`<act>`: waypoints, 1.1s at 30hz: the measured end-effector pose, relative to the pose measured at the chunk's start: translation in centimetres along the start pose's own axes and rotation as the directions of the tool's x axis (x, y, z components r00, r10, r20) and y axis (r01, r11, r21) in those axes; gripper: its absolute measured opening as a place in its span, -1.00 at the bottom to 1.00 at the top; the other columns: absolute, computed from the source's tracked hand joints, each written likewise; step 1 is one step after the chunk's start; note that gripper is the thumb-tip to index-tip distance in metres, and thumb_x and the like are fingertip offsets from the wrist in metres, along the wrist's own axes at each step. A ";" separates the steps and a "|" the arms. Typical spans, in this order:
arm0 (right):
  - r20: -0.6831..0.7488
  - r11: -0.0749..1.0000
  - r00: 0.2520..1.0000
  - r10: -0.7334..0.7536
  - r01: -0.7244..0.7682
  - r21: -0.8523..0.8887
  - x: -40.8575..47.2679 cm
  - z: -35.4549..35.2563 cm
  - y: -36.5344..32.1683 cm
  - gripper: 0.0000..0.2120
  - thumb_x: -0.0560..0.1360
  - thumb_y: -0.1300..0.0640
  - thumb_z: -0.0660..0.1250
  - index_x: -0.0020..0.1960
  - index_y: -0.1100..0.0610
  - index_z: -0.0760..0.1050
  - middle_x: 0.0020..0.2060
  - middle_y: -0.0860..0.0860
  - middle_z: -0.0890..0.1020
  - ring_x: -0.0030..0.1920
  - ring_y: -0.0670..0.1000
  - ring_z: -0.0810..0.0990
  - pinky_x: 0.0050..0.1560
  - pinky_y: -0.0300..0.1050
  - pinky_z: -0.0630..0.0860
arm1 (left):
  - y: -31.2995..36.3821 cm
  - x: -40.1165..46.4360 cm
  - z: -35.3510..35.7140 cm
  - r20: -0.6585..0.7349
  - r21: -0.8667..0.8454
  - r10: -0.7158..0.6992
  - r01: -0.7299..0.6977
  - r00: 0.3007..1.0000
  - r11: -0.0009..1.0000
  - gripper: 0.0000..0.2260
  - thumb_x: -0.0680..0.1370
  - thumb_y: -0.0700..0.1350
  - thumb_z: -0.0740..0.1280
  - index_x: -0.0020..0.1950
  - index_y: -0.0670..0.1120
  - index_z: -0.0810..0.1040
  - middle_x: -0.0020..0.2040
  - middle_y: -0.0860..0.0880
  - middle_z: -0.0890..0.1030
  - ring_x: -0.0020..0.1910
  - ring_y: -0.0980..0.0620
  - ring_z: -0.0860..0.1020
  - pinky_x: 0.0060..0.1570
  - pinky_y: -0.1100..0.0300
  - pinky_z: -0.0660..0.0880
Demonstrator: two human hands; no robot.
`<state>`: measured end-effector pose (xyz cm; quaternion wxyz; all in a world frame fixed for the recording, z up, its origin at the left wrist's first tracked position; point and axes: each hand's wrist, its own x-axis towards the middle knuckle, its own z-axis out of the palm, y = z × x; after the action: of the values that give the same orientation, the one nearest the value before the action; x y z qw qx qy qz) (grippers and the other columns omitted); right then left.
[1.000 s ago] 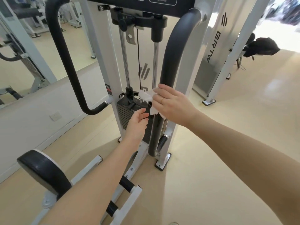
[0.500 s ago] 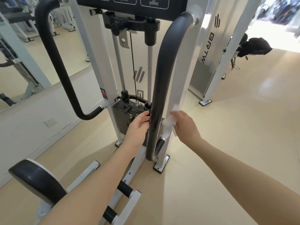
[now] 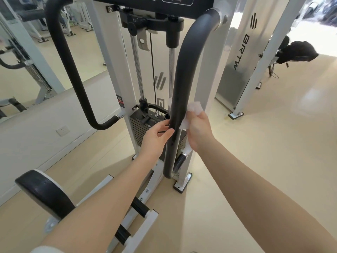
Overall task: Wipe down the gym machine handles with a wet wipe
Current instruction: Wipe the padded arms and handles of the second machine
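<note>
Two bare hands meet at the lower part of the right handle (image 3: 184, 73), a thick black padded bar that curves down from the top of the white machine frame (image 3: 113, 70). The right hand (image 3: 197, 133) is closed around a crumpled white wet wipe (image 3: 193, 111) and presses it against the right side of the bar; part of the wipe pokes up above the hand, a small white scrap shows on the far left side of the bar, and the rest is hidden inside the grip, as are the fingertips. The left hand (image 3: 155, 136) rests against the left side of the same bar just below, fingers loosely curled and touching the padding; whether it truly grips cannot be told, since the bar covers the fingertips.

Behind the hands sits the weight stack (image 3: 138, 128), its lower plates blocked by the left hand and the bar. The left handle (image 3: 69, 61), a matching black bar, loops down well to the left, untouched. The panel (image 3: 153, 2) at the top is cut off by the picture edge. Near left, a round black pad (image 3: 43, 192) is partly covered by the left forearm. On the far left a wall mirror (image 3: 36, 52) shows blurred gym gear. Far right, a dark shape (image 3: 297, 53) lies on a stand, too blurred to name, on the pale floor (image 3: 264, 143).
</note>
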<state>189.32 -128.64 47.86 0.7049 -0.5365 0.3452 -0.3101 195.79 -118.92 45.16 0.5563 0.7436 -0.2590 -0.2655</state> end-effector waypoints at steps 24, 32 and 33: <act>-0.014 0.987 0.987 -0.160 0.159 -0.017 -1.6 0.5 -5.1 -0.83 0.61 0.14 0.15 0.05 0.01 0.52 -0.08 -0.06 0.55 0.01 -0.04 0.50 -0.01 -0.26 0.46 | 4.1 1.4 -0.9 0.011 0.011 0.135 -0.135 0.991 0.991 -0.61 0.54 -0.06 0.32 0.36 0.03 0.36 0.17 0.07 0.56 0.16 0.10 0.52 0.20 0.07 0.45; -0.133 0.904 0.934 -0.330 0.273 -0.329 -2.5 0.4 -2.5 -0.79 0.60 0.16 0.18 0.17 0.09 0.52 -0.03 -0.08 0.59 -0.01 -0.07 0.51 -0.05 -0.35 0.45 | 4.7 1.1 -1.9 0.014 -0.008 0.187 -0.187 0.982 0.982 -0.72 0.56 -0.21 0.28 0.24 0.01 0.50 0.11 0.13 0.60 0.12 0.15 0.55 0.21 0.07 0.48; -0.118 0.859 0.899 -0.422 0.355 -0.368 -2.6 0.5 -2.5 -0.71 0.59 0.22 0.18 0.28 0.08 0.47 0.09 -0.12 0.56 0.08 -0.11 0.49 0.06 -0.42 0.43 | 4.6 1.1 -2.0 0.013 -0.041 0.178 -0.178 0.984 0.983 -0.72 0.56 -0.23 0.26 0.25 -0.01 0.49 0.12 0.12 0.61 0.11 0.16 0.56 0.21 0.08 0.49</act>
<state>188.13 -126.89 50.81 0.4878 -0.6749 0.3445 -0.4335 197.60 -119.43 49.96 0.5903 0.7040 -0.3238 -0.2260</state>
